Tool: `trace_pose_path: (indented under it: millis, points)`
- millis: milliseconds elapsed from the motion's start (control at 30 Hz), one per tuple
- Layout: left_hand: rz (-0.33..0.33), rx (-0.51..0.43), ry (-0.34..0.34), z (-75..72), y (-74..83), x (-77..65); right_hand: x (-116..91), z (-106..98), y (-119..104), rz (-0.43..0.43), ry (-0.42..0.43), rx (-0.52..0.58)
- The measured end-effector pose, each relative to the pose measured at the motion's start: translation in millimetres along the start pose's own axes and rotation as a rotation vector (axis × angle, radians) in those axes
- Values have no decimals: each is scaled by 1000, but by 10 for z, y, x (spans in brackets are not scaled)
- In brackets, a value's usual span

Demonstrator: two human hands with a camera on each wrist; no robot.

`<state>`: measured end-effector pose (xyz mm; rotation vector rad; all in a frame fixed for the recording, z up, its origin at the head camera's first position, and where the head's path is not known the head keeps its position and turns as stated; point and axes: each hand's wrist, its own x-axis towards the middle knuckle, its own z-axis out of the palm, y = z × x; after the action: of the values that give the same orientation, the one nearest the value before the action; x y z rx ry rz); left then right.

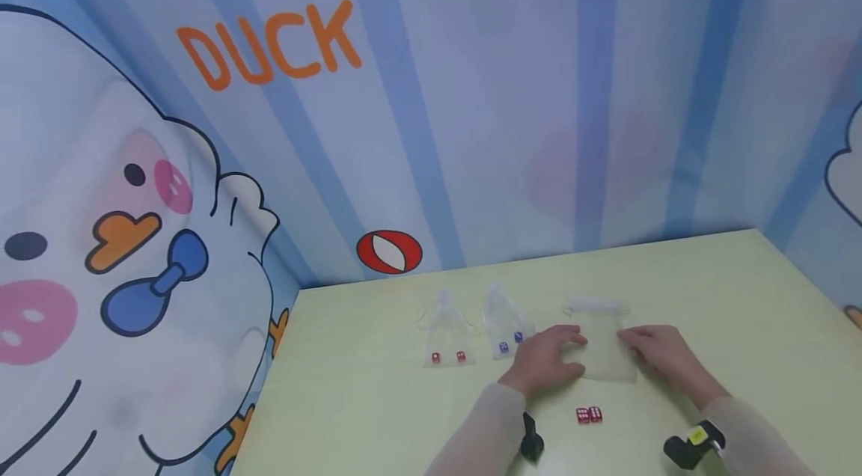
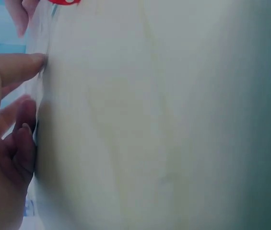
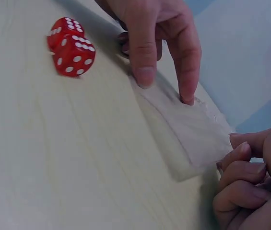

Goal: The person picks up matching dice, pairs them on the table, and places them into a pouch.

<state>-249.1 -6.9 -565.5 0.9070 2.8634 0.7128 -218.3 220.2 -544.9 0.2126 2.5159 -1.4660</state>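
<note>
A sheer white drawstring pouch [image 1: 609, 352] lies flat on the table, its gathered top toward the wall. My left hand [image 1: 547, 361] is at its left edge, thumb and index finger spread, and in the right wrist view those straight fingertips press down on the sheer fabric [image 3: 193, 129]. On the opposite edge my right hand [image 1: 665, 355] pinches the pouch between thumb and index finger, the other fingers curled. Two red dice [image 1: 589, 415] with white dots sit side by side on the table, nearer to me than the pouch.
Left of my hands lie two similar pouches: one [image 1: 447, 334] with two red dice inside, another [image 1: 501, 319] with two blue dice. The pale table [image 1: 350, 386] ends at a blue striped backdrop [image 1: 485, 124] with a cartoon duck.
</note>
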Motion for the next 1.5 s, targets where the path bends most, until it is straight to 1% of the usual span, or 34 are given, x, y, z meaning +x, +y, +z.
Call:
trace_pose_path:
  millis: [100,133,200,267,367,467,533,600,700,833,967,1100,1167,1267,1400,1500]
  points:
    - [25,-41,-24,-3,7,-56,33,30,11,-3,10,43]
    - [29,-69,-24,-8,9,-72,34,39,8,-14,14,42]
    - [15,-167,-4,-20,9,-105,14,60,1,-49,27,36]
    - [-5,-280,48,-39,2,-133,-23,58,-4,-93,39,16]
    - [-42,-426,163,-120,8,-169,-110,36,-37,-189,60,16]
    - [-44,-493,285,-262,32,-198,-197,-2,-89,-267,67,62]
    - [-37,-538,344,-377,68,-220,-246,-17,-110,-315,61,108]
    - [-22,-582,377,-471,102,-249,-294,-14,-127,-349,59,144]
    - [-24,-644,377,-559,146,-314,-354,16,-130,-388,51,168]
    - [-28,-660,384,-593,189,-417,-389,87,-126,-431,35,175]
    - [11,-648,399,-587,216,-477,-401,150,-141,-460,35,178]
    - [22,-637,397,-556,225,-483,-471,183,-204,-451,44,185]
    - [18,-630,393,-542,233,-483,-518,202,-251,-447,43,175]
    - [14,-622,380,-524,254,-485,-563,233,-309,-462,35,136]
    - [18,-616,352,-489,280,-490,-572,278,-328,-467,35,92]
    - [14,-621,337,-484,280,-497,-556,300,-322,-455,39,96]
